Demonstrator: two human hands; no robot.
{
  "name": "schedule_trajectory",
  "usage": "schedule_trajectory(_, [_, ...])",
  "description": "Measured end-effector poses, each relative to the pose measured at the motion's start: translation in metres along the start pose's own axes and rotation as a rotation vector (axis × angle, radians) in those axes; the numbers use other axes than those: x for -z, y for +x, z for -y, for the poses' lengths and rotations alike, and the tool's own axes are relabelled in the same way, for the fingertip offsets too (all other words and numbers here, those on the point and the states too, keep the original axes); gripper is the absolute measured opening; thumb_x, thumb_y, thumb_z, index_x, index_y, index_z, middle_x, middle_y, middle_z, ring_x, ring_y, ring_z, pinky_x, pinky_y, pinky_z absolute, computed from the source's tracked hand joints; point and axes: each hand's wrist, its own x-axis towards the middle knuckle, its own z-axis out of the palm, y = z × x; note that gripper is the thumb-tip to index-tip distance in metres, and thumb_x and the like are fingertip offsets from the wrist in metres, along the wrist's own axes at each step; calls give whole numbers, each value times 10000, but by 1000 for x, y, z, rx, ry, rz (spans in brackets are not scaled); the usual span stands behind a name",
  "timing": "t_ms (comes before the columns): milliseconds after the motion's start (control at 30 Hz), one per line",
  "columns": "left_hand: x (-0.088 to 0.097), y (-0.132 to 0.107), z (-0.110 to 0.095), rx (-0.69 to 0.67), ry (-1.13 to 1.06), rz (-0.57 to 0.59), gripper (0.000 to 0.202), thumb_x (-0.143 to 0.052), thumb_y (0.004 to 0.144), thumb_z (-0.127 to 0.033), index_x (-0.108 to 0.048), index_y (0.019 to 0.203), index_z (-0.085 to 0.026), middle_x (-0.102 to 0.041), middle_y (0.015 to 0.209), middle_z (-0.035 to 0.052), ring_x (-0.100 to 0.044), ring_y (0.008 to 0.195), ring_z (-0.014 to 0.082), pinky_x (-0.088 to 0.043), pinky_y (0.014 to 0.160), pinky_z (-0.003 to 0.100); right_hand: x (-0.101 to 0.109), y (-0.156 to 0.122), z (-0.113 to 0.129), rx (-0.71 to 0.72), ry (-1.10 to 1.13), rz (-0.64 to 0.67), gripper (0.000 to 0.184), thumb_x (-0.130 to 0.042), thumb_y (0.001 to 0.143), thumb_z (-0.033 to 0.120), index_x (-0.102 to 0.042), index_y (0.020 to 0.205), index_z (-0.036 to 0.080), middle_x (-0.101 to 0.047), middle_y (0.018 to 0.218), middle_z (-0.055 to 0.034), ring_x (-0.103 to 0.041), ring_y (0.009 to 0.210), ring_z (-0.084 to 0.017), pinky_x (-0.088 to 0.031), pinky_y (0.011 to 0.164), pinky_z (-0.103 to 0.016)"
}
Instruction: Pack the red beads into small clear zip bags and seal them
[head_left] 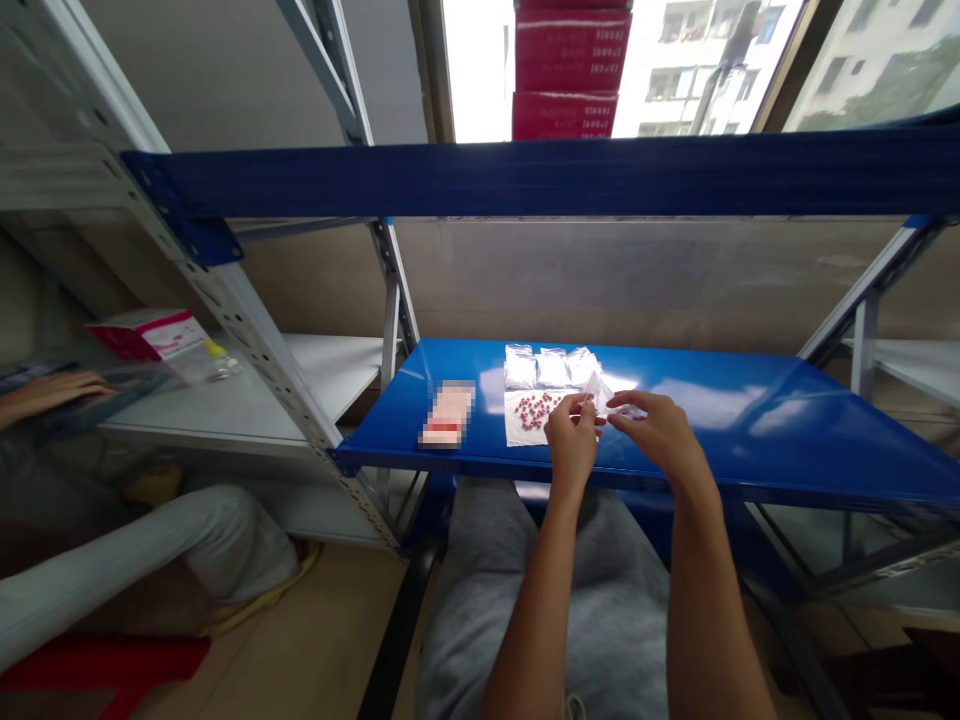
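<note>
Packets (pixel 553 368), qty 3: flat, in row behind cloth (pixel 516 436), on blue shelf (pixel 742 410); prob. done. Bag (pixel 598 388), clear, qty 1: held up nr cloth's R edge; prob. in progress, contents unclear. L hand (pixel 572 430): thumb + fingertips pinched tight on bag. R hand (pixel 655 427): ditto, opp. side. Red bits (pixel 534 409), qty many: loose on cloth, L of hands; prob. remaining.

Bright window (pixel 480 70), blue shelf beam (pixel 525 180), glossy blue worktop (pixel 735 430), dull wall (pixel 540 275) behind, beige floor (pixel 322 640), perhaps tiled
</note>
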Motion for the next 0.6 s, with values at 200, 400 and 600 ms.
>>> schedule_trajectory(200, [19, -10, -16, -112, -65, 62, 191, -644, 891, -239, -775, 999, -150, -767, 865, 69, -742, 807, 189, -614, 695, 283, -7, -17, 25, 74, 240, -5, 407, -607, 874, 568, -763, 961, 203, -773, 1031, -95, -685, 978, -275, -496, 862, -387])
schedule_trajectory(400, [18, -16, -11, -260, 5, 72, 166, -666, 894, -188, -801, 989, -172, -781, 1045, 98, -731, 921, 204, -613, 759, 303, -13, -17, 30, 27, 187, -224, 409, -613, 862, 586, -702, 787, 193, -760, 938, -97, -671, 954, -289, -469, 913, -413])
schedule_trajectory(600, [27, -16, -21, -352, 103, 151, 276, -720, 852, -133, -775, 1108, -218, -746, 1160, 88, -700, 1066, 218, -608, 822, 320, -9, -16, 29, 39, 329, -169, 348, -633, 850, 530, -701, 831, 189, -746, 934, -84, -668, 928, -258, -505, 817, -359])
